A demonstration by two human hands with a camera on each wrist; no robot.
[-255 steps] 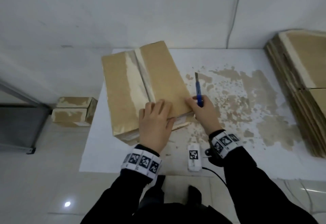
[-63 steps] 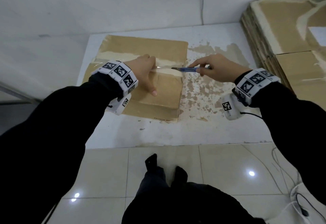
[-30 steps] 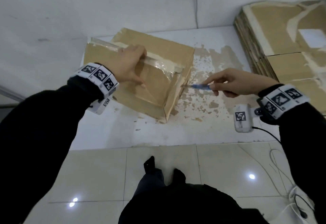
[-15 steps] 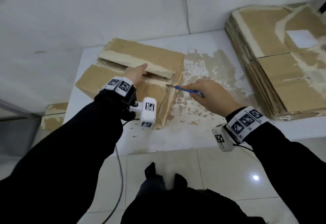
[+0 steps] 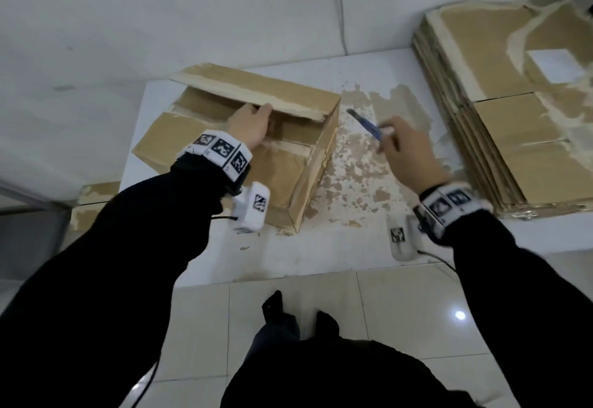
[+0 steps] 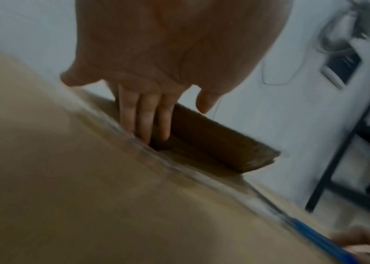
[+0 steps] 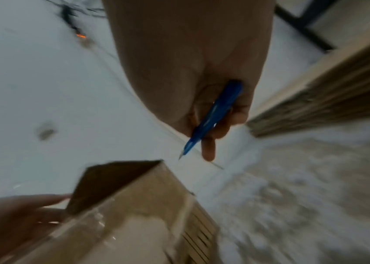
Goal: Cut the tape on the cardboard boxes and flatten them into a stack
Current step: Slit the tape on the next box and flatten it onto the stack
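A brown cardboard box (image 5: pixel 288 183) lies on the white table (image 5: pixel 321 247), its two long top flaps parted along the cut tape seam. My left hand (image 5: pixel 253 118) reaches into the gap with straight fingers (image 6: pixel 144 121) against the raised far flap (image 6: pixel 213 142), thumb apart. My right hand (image 5: pixel 401 151) hovers right of the box and grips a blue utility knife (image 5: pixel 369 125), blade pointing up-left, clear of the box corner. In the right wrist view the knife (image 7: pixel 215 114) is pinched in the fingers above the box (image 7: pixel 145 205).
A tall stack of flattened boxes (image 5: pixel 513 118) fills the table's right end. Torn paper residue (image 5: pixel 353 176) covers the table between box and stack. Small taped boxes (image 5: pixel 93 202) sit on the floor at the left beside a dark metal frame (image 5: pixel 25 205).
The far flap has lifted further as my left fingers went deeper into the seam. My right hand has drawn the knife away from the box's end, up and to the right.
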